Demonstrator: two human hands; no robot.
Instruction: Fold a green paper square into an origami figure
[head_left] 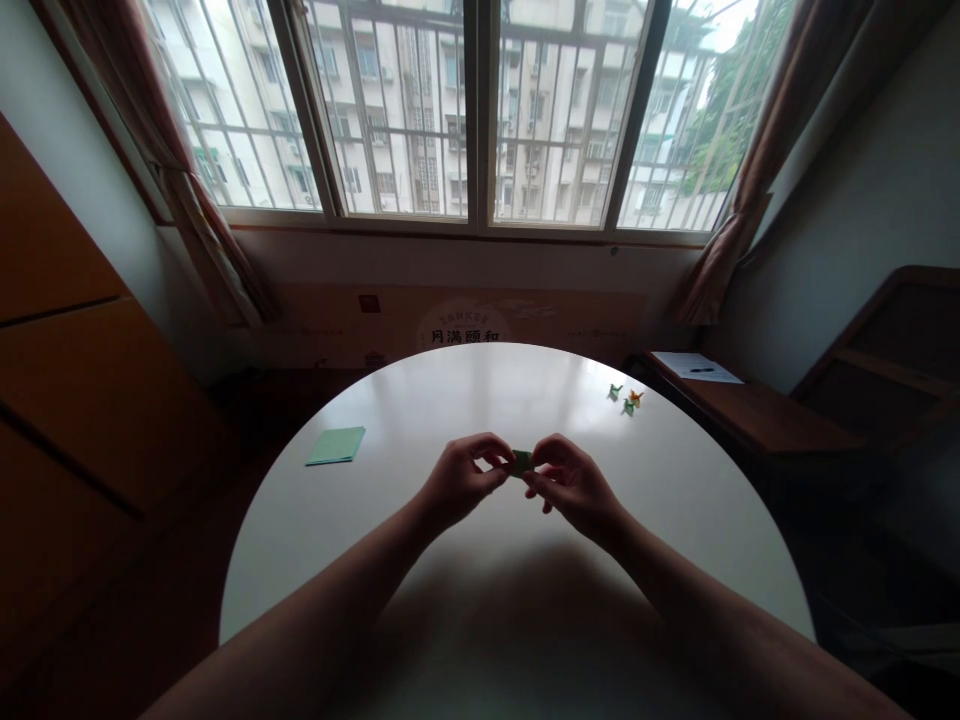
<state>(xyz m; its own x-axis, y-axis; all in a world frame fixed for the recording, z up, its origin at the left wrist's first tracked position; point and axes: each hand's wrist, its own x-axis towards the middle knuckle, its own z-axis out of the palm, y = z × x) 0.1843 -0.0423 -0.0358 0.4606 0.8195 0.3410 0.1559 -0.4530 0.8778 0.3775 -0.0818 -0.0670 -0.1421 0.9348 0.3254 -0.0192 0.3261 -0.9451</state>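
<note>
A small folded piece of green paper (pixel 522 462) is held up between both hands over the middle of the table. My left hand (pixel 466 475) pinches its left side between thumb and fingers. On the right side, my right hand (pixel 571 484) grips it the same way, with the lower fingers curled beneath. The fingertips cover part of the paper, so its exact folded shape is hard to make out.
The round white table (pixel 315 560) carries a stack of light green paper squares (pixel 335 446) at left. Several small folded paper figures, green (pixel 615 391) and orange (pixel 636 397), stand at the back right. Beyond the right edge, a wooden surface (pixel 720 405) holds white sheets (pixel 696 367) and a pen.
</note>
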